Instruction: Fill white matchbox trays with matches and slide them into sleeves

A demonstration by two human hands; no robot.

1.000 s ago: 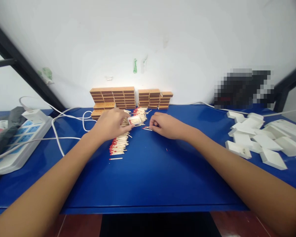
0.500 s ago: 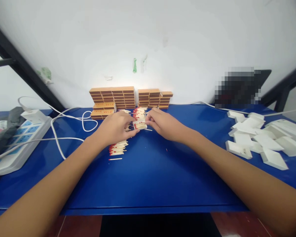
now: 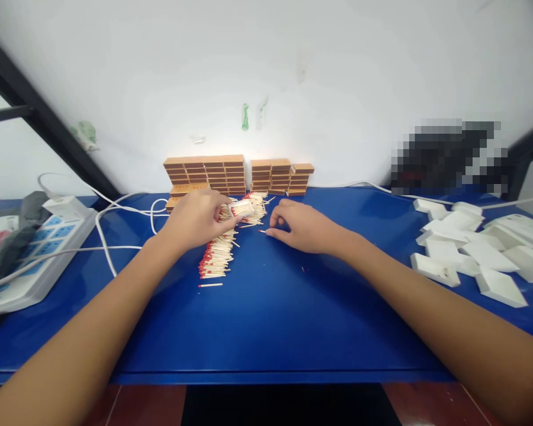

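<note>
My left hand (image 3: 198,218) is closed around the edge of a small white matchbox tray (image 3: 247,205) with red-headed matches lying in it. The tray is raised and tilted over the loose matches. My right hand (image 3: 302,227) is low over the table with thumb and forefinger pinched at the end of a single match (image 3: 262,231), whose red head points left. A pile of matches (image 3: 217,255) spreads below my left hand, and another heap of matches (image 3: 258,207) sits just behind the tray. One match (image 3: 210,285) lies apart near the front of the pile.
Stacked matchboxes (image 3: 224,171) stand against the wall, with a shorter stack of matchboxes (image 3: 279,171) to their right. Several white trays (image 3: 453,239) are scattered at the right of the blue table (image 3: 284,319). At the left lie a power strip (image 3: 48,248) and white cables (image 3: 100,231).
My left hand has lifted the tray up and to the left, away from my right hand. My right hand has let go of the tray's side and lowered to the single match.
</note>
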